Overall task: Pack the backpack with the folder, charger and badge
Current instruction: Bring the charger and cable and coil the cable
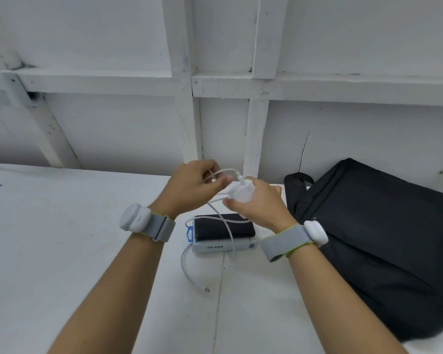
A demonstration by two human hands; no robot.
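My right hand (pixel 260 200) holds the white charger block (pixel 242 192) above the table. My left hand (pixel 193 186) pinches the charger's white cable (pixel 224 172) close to the plug. The rest of the cable (pixel 189 267) hangs down, loops over a black flat case (pixel 224 227) and ends on the table. The black backpack (pixel 384 241) lies flat at the right, touching my right wrist. No folder or badge can be made out with certainty.
The black case rests on a small box marked IN-EAR (pixel 224 246) with a blue tag (pixel 189 233) at its left. The white table (pixel 62 238) stretches to the left. A white framed wall (pixel 223 85) stands right behind.
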